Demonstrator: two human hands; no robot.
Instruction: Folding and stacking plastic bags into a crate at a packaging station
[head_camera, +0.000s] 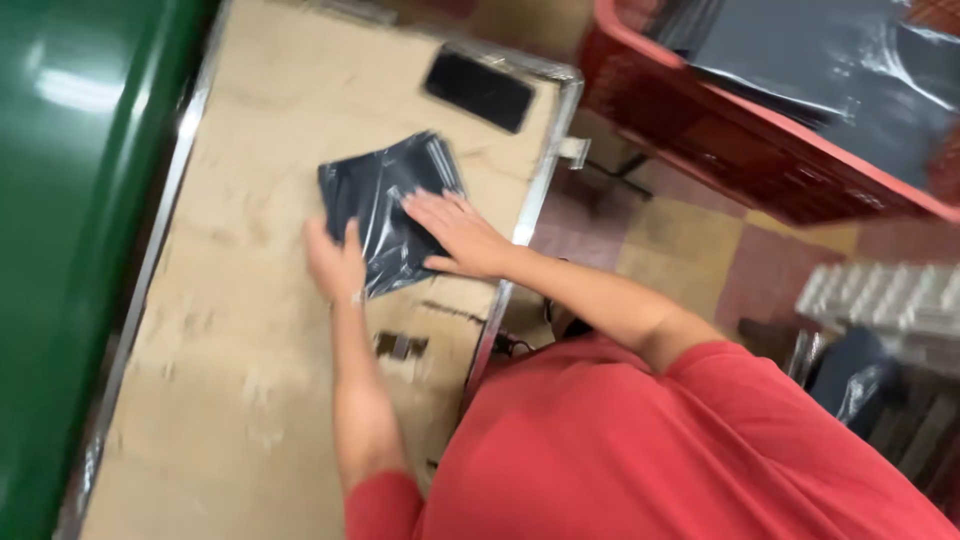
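One dark folded item sealed in a clear plastic bag (388, 205) lies flat on the tan table (260, 330), toward its right half and near the metal edge. Two hands rest on it. The left hand (336, 262) sits at the bag's lower left corner, fingers together and pointing up along the side edge, thumb against the plastic; it is open and flat rather than closed around anything. The right hand (458, 232) lies palm down on the lower right part of the bag, its fingers (420, 205) spread wide and pressing on the top surface, grasping nothing. Both arms come from a person in a red shirt (640, 450) at the lower right of the view.

One black phone (478, 90) lies face up near the far right corner of the table, well apart from the bag. One small dark tag or label (400, 346) lies on the table nearer the person, just below the bag; motion blur hides its detail. A green surface (70, 200) runs along the table's left side.

One red crate (760, 150) stands to the right, beyond the table's edge and above the tiled floor (690, 250). It holds more dark items in clear plastic (800, 70), stacked flat; the blur makes their count impossible to tell. At the lower right edge of the view one more dark, plastic-wrapped bundle (850, 380) sits beside a pale ribbed object (880, 295) whose kind I cannot make out.
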